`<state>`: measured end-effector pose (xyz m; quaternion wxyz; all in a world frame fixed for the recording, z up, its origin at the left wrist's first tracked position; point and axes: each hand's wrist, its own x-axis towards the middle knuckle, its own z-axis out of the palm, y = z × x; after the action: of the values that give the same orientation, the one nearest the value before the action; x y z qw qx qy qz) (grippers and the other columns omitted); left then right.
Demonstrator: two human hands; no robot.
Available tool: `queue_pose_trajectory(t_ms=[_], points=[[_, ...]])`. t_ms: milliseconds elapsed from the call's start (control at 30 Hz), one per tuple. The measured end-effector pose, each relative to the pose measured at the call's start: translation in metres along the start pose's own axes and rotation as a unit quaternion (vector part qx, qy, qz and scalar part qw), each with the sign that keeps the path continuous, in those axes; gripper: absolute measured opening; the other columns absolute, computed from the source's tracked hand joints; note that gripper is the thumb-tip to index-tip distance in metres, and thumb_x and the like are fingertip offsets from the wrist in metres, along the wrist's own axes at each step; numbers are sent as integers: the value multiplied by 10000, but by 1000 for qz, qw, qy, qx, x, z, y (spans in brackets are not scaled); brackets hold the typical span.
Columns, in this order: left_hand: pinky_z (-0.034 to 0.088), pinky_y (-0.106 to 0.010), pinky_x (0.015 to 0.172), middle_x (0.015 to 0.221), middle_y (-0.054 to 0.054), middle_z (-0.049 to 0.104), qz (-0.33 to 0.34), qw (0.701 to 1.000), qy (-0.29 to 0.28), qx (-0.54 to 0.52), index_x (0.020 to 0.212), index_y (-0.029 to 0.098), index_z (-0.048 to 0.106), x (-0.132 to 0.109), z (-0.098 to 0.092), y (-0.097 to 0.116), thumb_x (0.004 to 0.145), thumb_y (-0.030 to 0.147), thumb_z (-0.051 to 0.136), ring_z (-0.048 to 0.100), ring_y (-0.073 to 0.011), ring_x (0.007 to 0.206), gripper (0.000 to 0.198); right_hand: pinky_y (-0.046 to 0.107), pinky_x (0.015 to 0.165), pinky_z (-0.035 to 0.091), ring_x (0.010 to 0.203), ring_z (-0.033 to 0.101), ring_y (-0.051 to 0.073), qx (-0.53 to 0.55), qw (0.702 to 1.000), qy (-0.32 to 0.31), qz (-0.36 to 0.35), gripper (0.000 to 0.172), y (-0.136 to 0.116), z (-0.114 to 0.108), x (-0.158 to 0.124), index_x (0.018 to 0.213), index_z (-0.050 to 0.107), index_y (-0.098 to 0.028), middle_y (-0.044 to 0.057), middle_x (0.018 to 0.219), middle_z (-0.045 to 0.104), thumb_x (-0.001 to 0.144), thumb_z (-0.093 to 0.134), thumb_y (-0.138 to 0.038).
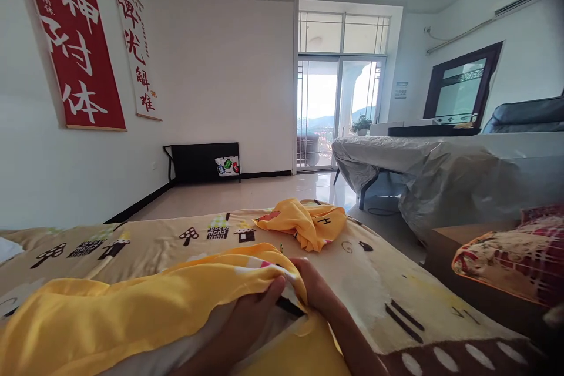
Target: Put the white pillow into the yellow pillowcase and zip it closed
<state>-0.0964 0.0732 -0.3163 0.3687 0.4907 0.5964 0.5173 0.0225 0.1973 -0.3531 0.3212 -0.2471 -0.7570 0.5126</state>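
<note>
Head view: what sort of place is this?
Probably a room in a home, going by the patterned blanket, red wall scroll and sliding glass doors.

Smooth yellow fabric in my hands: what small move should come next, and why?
Perhaps slide your left hand leftward along the smooth yellow fabric to straighten it: your right hand grips it close by, and its left stretch lies in loose folds.
</note>
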Motion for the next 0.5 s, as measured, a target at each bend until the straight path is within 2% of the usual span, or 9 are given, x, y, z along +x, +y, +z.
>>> queue_pose_trajectory(t_ms=[33,100,200,233,300,400,500], points=[[311,-415,1143,1245,-44,649,-5,1000,-3,-15,1084,207,688,-4,1,2,789,531,559,511,-283,1254,457,242,544,405,649,550,175,16,1000,16,-11,295,-2,-3,-2,673,691,-148,-1,620,640,659,700,-442],[261,-411,1172,1320,-68,595,-1,999,-15,-46,1174,175,643,-18,2,11,784,567,570,449,-277,1314,558,266,578,445,701,583,204,60,994,89,-33,340,-7,-12,-8,704,683,-150,15,648,650,662,699,-487],[298,-414,1157,1330,-82,586,13,997,-33,-62,1180,179,643,-50,-3,30,759,600,595,442,-291,1321,597,329,673,498,790,626,249,144,960,236,-45,398,-17,-27,-21,815,679,-160,44,744,681,684,685,-535],[311,-419,1150,1334,-77,583,16,998,-36,-58,1180,196,646,-63,-6,36,753,606,600,447,-297,1317,594,349,707,507,817,634,260,173,948,265,-45,415,-22,-32,-25,852,675,-163,53,778,690,673,700,-536],[290,-433,1159,1354,-57,566,15,998,-35,-44,1172,236,655,-89,-10,44,737,607,619,429,-304,1329,573,371,749,512,843,645,270,213,935,279,-44,452,-37,-38,-32,900,664,-169,65,822,698,637,735,-530],[240,-430,1181,1340,-44,579,31,998,-47,-30,1066,255,706,-119,-9,48,677,589,688,389,-311,1353,513,366,703,505,755,642,253,179,951,249,-44,467,-76,-41,-35,857,642,-169,75,778,686,604,742,-548],[331,-435,1134,1193,-70,674,40,995,-80,-41,961,218,734,-134,2,52,673,569,690,508,-324,1246,456,339,646,475,668,600,210,111,967,223,-60,407,-128,-37,-36,785,617,-177,54,719,654,615,720,-532]])
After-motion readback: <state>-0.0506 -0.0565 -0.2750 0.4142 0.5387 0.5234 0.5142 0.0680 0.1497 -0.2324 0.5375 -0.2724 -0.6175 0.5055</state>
